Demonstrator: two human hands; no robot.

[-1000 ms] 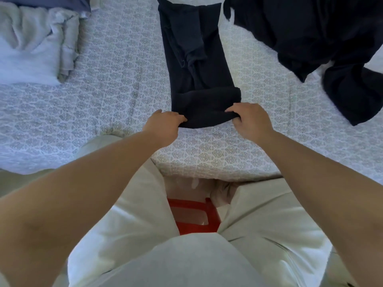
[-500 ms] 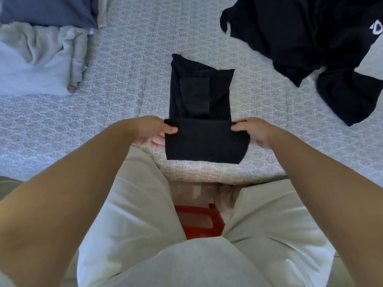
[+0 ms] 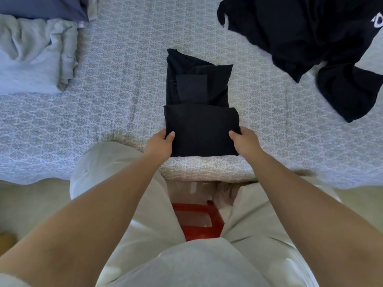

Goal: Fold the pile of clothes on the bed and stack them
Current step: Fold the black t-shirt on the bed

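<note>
A dark navy garment (image 3: 199, 96) lies folded into a narrow strip on the patterned bedspread (image 3: 116, 96), its near end doubled over into a flat panel. My left hand (image 3: 160, 145) grips the panel's left edge, thumb on top. My right hand (image 3: 245, 141) grips the right edge the same way. The panel's near edge sits close to the bed's front edge.
A loose black garment with white print (image 3: 310, 38) sprawls at the upper right. At the upper left, grey clothing (image 3: 35, 56) lies beside a blue piece (image 3: 45, 7). A red stool (image 3: 196, 220) shows between my knees below the bed edge.
The garment's near end was folded over and drawn toward me. My hands slid from its top corners down to the sides of the folded panel.
</note>
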